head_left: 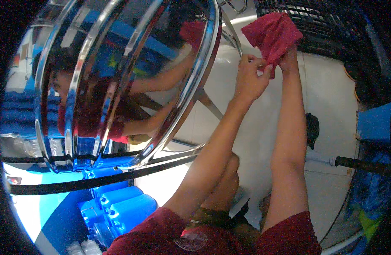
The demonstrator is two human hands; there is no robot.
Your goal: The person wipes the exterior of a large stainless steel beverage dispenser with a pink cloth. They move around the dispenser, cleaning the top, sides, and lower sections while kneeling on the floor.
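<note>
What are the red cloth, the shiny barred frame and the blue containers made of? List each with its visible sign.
Red cloth: matte, soft fabric; it drapes in folds.
Shiny barred frame: probably polished or chromed metal, given its mirror-like highlights.
Blue containers: likely moulded plastic with a slight gloss, judging by rounded, even-coloured bodies.

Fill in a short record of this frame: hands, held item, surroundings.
Left hand: pinching the lower end of a red cloth
Right hand: at the cloth, partly hidden by it; grip unclear
Cloth state: bunched, raised off the floor
Picture left: chrome bars before a dark reflective panel
Lower left: blue containers
</note>
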